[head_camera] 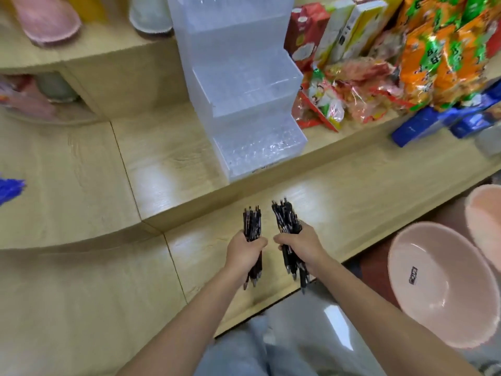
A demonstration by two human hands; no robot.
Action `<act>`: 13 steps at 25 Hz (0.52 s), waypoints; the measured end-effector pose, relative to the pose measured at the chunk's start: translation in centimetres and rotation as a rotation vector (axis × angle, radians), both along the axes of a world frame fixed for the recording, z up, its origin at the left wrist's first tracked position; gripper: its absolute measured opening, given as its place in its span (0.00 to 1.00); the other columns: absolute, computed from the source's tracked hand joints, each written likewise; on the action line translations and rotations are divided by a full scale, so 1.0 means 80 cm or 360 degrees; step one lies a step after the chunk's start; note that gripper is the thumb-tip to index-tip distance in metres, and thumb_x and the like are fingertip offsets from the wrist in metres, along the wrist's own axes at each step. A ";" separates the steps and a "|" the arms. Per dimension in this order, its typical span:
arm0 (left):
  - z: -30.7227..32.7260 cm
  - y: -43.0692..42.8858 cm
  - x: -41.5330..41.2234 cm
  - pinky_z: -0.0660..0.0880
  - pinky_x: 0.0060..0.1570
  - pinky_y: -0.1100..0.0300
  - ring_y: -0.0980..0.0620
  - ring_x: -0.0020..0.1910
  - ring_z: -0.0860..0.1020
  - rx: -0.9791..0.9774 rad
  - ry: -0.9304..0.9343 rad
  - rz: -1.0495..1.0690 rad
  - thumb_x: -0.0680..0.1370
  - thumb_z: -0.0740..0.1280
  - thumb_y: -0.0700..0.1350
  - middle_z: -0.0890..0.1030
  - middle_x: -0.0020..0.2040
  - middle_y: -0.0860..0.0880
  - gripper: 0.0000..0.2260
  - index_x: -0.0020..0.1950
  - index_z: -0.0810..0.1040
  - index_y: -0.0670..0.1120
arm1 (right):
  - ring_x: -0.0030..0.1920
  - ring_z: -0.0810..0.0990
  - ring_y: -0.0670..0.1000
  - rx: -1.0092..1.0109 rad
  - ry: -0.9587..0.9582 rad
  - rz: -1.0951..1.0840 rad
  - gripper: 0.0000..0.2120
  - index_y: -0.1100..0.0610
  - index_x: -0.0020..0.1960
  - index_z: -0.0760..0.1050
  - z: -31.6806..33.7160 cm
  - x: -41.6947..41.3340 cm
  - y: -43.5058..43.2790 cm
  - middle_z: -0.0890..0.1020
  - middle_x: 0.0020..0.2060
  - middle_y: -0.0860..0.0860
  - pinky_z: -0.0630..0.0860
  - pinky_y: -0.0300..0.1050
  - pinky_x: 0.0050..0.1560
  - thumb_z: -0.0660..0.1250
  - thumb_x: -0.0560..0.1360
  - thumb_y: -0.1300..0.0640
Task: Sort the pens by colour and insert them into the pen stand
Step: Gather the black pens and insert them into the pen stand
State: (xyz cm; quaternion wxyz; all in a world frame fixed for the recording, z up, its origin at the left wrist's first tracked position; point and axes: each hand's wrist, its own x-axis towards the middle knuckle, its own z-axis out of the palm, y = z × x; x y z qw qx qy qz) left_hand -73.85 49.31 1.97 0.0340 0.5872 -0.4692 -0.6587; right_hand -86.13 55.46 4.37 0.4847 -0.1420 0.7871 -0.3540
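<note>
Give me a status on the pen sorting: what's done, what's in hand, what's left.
Done: the black pens look gathered by colour. In hand: the left hand grips one bundle of black pens, the right hand a second bundle, both over the lower shelf. Left: the clear tiered pen stand shows no pens in any tier, and what look like blue pens lie far left.

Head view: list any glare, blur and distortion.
Head view: white glare patches on the shelf, glints on the clear pen stand. Head view: blur smears the snack packets and the blue thing at the left edge; the pens in the left hand and right hand are sharper. Head view: wide-angle distortion curves the shelf edges and stretches the basin.
</note>
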 end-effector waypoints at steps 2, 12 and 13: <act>-0.032 -0.020 -0.022 0.70 0.38 0.57 0.48 0.37 0.75 -0.0049 -0.0151 -0.0022 0.74 0.67 0.45 0.76 0.38 0.48 0.05 0.44 0.74 0.45 | 0.31 0.72 0.50 0.0029 0.0007 0.0036 0.12 0.56 0.36 0.68 -0.030 -0.016 -0.027 0.73 0.30 0.50 0.68 0.42 0.35 0.70 0.68 0.66; -0.089 -0.041 -0.108 0.70 0.41 0.58 0.44 0.49 0.78 -0.0308 -0.0635 0.0210 0.77 0.65 0.46 0.77 0.50 0.46 0.12 0.58 0.70 0.43 | 0.45 0.77 0.55 0.0241 0.0477 0.0450 0.08 0.57 0.47 0.70 -0.124 -0.066 -0.100 0.76 0.42 0.52 0.68 0.41 0.40 0.68 0.72 0.59; -0.092 -0.035 -0.112 0.69 0.42 0.58 0.44 0.51 0.77 -0.0339 -0.0649 0.0245 0.78 0.65 0.46 0.77 0.52 0.45 0.13 0.58 0.69 0.41 | 0.47 0.77 0.56 0.0245 0.0509 0.0484 0.09 0.59 0.48 0.70 -0.130 -0.066 -0.098 0.76 0.44 0.53 0.70 0.42 0.41 0.68 0.72 0.59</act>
